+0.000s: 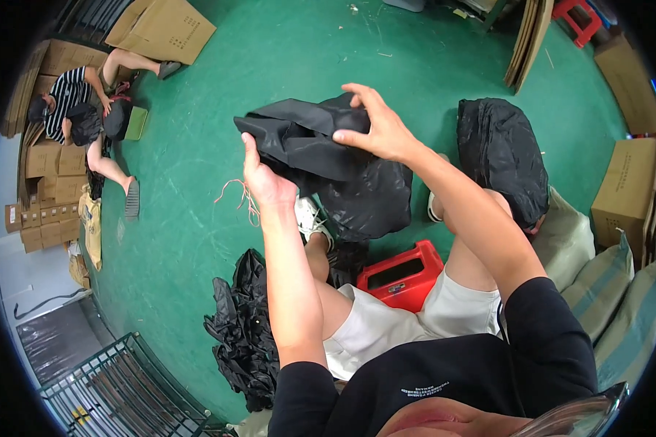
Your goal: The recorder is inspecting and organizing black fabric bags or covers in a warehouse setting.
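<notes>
In front of me a folded piece of smooth black fabric [306, 135] is held up, its layers loose and its left end standing up. My left hand [270, 177] supports it from below at the near left, thumb up along the edge, the other fingers hidden under it. At its right end my right hand [383, 125] has thumb and fingers spread wide apart. Whether the thumb touches the fabric I cannot tell. Beneath lies a bulky black fabric bundle [372, 200] between my feet. Pinkish string [249, 200] hangs beside my left wrist.
A red plastic stool [408, 277] stands between my legs. Crumpled black fabric [244, 335] lies at left, a packed black bundle [499, 153] at right. White woven sacks [598, 284] and cartons [623, 182] line the right. Another person [80, 109] sits far left by stacked boxes.
</notes>
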Demonstrator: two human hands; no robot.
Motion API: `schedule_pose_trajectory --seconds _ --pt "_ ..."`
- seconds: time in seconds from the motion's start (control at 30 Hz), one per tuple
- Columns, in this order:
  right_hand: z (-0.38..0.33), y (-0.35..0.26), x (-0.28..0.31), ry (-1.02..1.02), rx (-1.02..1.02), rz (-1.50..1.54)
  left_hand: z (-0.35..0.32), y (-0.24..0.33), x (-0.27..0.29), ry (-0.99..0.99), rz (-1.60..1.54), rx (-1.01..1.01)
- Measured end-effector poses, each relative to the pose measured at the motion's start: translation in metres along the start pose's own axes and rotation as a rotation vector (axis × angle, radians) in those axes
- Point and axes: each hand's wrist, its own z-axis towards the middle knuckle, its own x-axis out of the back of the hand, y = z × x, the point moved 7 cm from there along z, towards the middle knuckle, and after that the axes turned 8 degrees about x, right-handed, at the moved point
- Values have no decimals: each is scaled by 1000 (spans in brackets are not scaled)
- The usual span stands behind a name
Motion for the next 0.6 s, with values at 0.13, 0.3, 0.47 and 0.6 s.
schedule_pose_trajectory --seconds 0.13,0.3,0.47,0.6 --pt "-1 3 -33 -147 67 103 -4 -21 -23 -157 -110 130" --pt "-3 12 -54 -87 -90 150 -1 -39 -20 -179 74 171" --pt "-1 30 -50 -9 -245 158 -6 -40 -27 -187 33 223" --pt "5 47 -49 10 -355 591 -11 -25 -23 -205 -110 225"
